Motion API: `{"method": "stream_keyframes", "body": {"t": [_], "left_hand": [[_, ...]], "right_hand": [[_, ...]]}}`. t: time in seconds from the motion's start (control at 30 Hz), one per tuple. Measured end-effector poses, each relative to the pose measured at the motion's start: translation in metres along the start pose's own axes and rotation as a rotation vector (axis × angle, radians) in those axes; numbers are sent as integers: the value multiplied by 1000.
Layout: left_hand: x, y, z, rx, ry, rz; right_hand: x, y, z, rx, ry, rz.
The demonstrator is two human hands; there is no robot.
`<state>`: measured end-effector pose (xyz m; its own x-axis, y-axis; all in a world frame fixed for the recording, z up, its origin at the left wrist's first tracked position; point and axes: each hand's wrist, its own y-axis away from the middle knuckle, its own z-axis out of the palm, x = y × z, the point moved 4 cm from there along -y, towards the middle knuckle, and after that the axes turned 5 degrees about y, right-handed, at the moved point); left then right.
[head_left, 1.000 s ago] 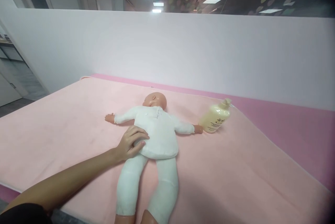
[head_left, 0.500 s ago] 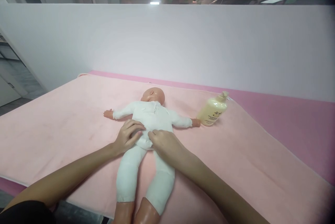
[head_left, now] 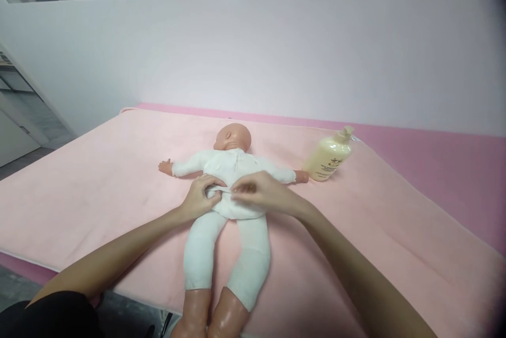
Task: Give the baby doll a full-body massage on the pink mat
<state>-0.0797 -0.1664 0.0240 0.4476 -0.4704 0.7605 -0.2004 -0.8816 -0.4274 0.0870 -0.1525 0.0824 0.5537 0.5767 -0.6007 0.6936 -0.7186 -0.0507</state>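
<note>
While a white partition wall [head_left: 276, 53] fills the background beyond the fingertips, a pale pink blanket [head_left: 98, 185] spreads under and around both hands, covering a deeper pink mattress [head_left: 443, 169] whose bare strip shows off to the right of the fingers and along the far edge. On that blanket lies a baby doll [head_left: 231, 206] in a white suit, face down, head turned to one side and pointing away from the fingers, arms stretched straight out to either side, legs running back from the fingers toward the near edge, where its bare plastic feet hang at the bottom of the view. Both hands rest on the doll's lower back. On the left side of the waist, the left hand [head_left: 201, 198] curls its fingers, and they pinch a fold of the white cloth at the hem of the top. Beside it, almost touching, the right hand [head_left: 263, 194] has its fingers bent and gathered on the same hem, gripping the fabric between thumb and fingertips. Well beyond the right hand's fingers and off to their right, just past the doll's outstretched hand, a cream-coloured lotion bottle [head_left: 328, 156] lies tilted on the blanket, its pump cap pointing away.
</note>
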Motion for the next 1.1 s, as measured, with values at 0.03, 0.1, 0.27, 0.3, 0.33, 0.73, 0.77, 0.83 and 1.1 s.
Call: {"method": "stream_keyframes", "body": {"t": [0.03,0.1,0.27,0.3,0.33,0.73,0.77,0.83,1.1], "left_hand": [[-1,0,0,21,14,-1],[-2,2,0,48,34,-2],[-3,7,1,50,23,27],[-2,7,1,38,12,40],[-1,7,1,24,-1,55],[16,-50,-14,-338,-310,-11],[17,-53,-11,-357,-383,11],[17,-57,-4,-374,-492,13],[20,-67,7,-394,-661,-31]], "right_hand": [[6,-1,-7,83,-68,35],[15,-3,-14,183,-59,81],[22,-8,7,100,264,68],[23,-9,12,106,291,67],[25,-10,16,115,303,64],[30,-17,21,162,305,91],[30,-16,21,162,294,87],[29,-14,17,156,249,61],[36,-11,-11,255,4,68]]}}
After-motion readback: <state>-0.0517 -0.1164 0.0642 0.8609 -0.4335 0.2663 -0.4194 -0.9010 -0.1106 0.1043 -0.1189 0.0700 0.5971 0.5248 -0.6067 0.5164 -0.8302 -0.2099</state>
